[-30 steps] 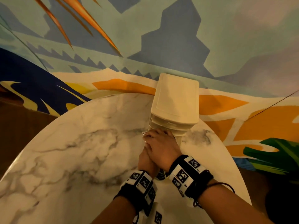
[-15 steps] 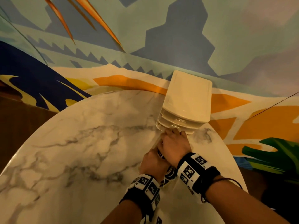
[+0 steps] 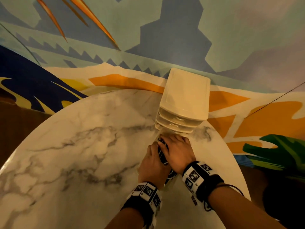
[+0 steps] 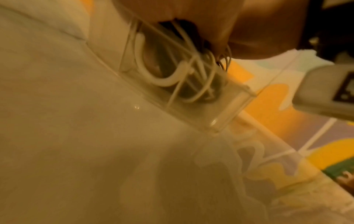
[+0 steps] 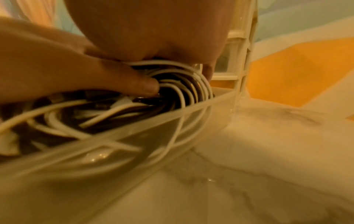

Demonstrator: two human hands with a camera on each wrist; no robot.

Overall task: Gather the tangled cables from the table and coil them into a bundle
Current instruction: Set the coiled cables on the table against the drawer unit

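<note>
Both hands press the coiled cables point(image 5: 172, 97) down into the clear drawer point(image 5: 134, 136) pulled out at the foot of the cream drawer unit point(image 3: 184, 96), left hand point(image 3: 152, 164) and right hand point(image 3: 177, 152) fingers point(image 5: 138, 84) clamped on the loops (probably so the bundle cannot spring apart).

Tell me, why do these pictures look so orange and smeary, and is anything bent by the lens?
Head view: warm, dim light; wide lens curves the marble table edge; hands fairly sharp. Left wrist view: soft throughout, the cables in the clear drawer smeared, one small glint on the tabletop. Right wrist view: the right hand looms blurred, cables streaked by motion.
</note>
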